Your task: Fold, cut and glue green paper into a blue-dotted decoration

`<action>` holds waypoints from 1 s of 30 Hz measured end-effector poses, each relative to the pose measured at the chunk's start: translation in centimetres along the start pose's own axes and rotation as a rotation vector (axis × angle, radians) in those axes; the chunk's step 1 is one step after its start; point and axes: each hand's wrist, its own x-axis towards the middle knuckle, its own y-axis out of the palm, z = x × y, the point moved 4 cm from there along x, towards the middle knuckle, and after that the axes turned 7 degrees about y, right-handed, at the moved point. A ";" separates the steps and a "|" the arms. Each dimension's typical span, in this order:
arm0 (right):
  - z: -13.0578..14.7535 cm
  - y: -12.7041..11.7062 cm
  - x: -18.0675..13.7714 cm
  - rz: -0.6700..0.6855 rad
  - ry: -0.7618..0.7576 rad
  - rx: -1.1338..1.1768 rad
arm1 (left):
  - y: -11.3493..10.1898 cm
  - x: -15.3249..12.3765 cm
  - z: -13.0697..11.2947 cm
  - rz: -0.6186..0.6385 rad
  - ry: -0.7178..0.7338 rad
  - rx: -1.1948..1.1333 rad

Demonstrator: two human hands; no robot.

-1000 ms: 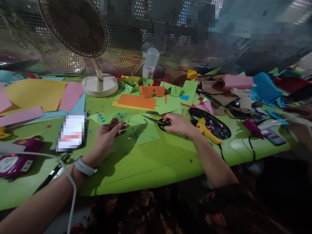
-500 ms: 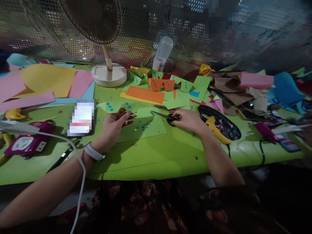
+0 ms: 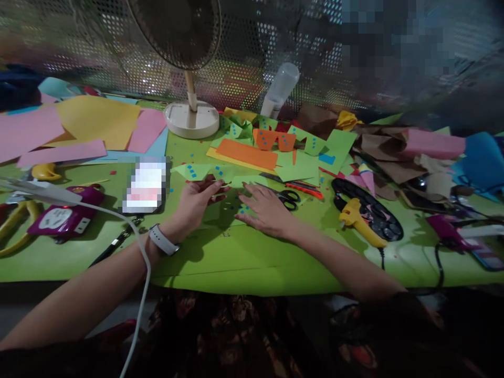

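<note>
My left hand (image 3: 196, 206), a pale watch on its wrist, is closed in a pinch; whatever its fingertips hold, if anything, is too small to make out. Just behind it stands a light green paper piece (image 3: 199, 172) with blue squares stuck on it. My right hand (image 3: 265, 210) is empty, its fingers stretched out over a green sheet with small blue squares (image 3: 242, 208). Black-handled scissors (image 3: 290, 199) lie beyond its knuckles, partly hidden by the hand. Beside them is an orange-red cutter (image 3: 305, 189).
A phone (image 3: 145, 184) and a purple power adapter (image 3: 65, 212) lie to the left. On the right are a yellow glue gun (image 3: 362, 226) and a black palette (image 3: 378, 210). Behind stand a fan (image 3: 191, 119), orange paper (image 3: 248, 153) and coloured scraps. A white cable crosses my left forearm.
My right hand has let go of the scissors, leaving them on the table, and has moved left toward my left hand with its fingers spread. The view has shifted slightly left.
</note>
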 end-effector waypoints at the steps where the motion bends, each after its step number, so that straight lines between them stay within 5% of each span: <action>1: 0.1 0.0 0.2 0.000 0.000 -0.004 | 0.0 0.0 0.0 0.004 -0.004 0.001; 13: 1.0 -0.1 0.7 -0.038 -0.050 -0.050 | 0.2 0.0 0.0 -0.003 -0.011 -0.033; 24: -1.7 -1.6 0.1 -0.022 0.239 1.061 | 0.2 -0.2 0.1 0.006 -0.023 0.000; 30: -1.7 -1.2 0.3 -0.163 0.258 1.202 | 0.7 -0.7 1.1 0.054 -0.090 0.029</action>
